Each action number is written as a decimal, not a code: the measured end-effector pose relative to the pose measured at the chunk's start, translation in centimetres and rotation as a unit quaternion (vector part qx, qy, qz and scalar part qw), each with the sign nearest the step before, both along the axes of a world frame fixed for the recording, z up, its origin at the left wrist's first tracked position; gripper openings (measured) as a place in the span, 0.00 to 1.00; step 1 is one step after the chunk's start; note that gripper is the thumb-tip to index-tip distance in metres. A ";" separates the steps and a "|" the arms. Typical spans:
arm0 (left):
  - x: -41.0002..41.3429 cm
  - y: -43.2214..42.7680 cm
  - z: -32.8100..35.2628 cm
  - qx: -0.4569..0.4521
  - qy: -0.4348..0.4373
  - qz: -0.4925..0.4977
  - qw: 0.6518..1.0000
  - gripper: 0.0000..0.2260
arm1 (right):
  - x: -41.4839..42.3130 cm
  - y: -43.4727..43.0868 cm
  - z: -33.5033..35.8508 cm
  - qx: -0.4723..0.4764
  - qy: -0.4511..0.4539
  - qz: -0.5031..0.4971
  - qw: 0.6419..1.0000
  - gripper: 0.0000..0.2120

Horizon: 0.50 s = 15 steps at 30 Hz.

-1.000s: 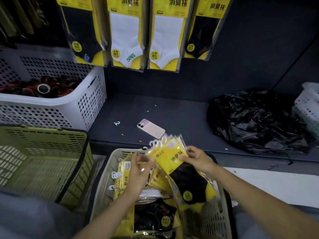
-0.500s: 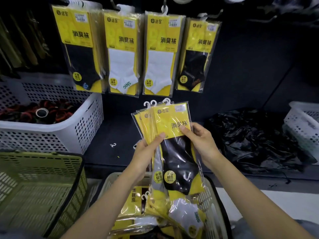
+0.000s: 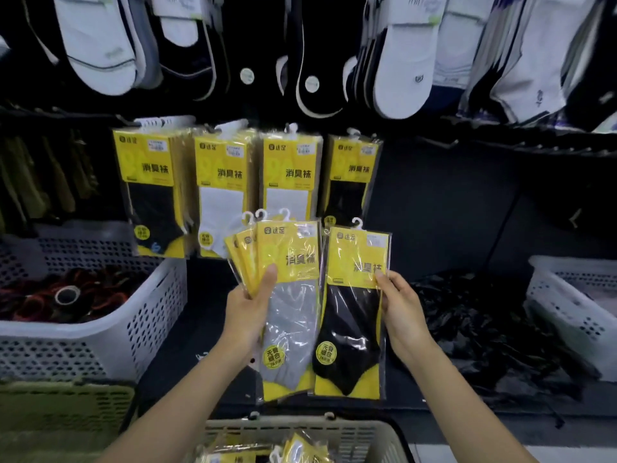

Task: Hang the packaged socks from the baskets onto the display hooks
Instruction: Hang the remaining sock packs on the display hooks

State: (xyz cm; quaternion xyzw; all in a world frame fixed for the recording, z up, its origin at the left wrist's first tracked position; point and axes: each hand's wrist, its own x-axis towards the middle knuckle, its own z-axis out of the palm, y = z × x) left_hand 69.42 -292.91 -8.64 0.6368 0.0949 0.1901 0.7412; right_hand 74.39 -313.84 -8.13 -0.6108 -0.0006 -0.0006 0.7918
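Left hand [image 3: 248, 309]: thumb and fingers clamped on a fanned stack of sock packs [image 3: 288, 295] (grey sock in front), held just below the hung row of yellow packs [image 3: 247, 188].

Right hand [image 3: 399, 305]: thumb and fingers pinch a single black-sock pack [image 3: 354, 312] by its right edge. It is also just below the hung row, just beside the stack.

Beige basket [image 3: 300, 426]: well below the hung row, more packs inside.

White basket [image 3: 133, 335]: lower left of the row. Black bag [image 3: 484, 329]: lower right.

Yellow packs [image 3: 357, 259] (grey, black socks)
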 end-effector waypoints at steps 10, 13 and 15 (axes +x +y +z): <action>3.1 3.1 8.0 0.030 -0.055 0.079 0.995 0.23 | 5.1 -2.9 10.1 -0.046 -0.080 -0.092 0.991 0.07; 3.6 3.3 9.4 0.019 -0.059 0.081 0.995 0.28 | 6.7 -2.0 11.7 -0.097 -0.115 -0.106 0.983 0.08; 3.8 3.6 9.8 0.017 -0.052 0.081 0.995 0.26 | 7.6 -1.3 12.1 -0.114 -0.123 -0.102 0.981 0.07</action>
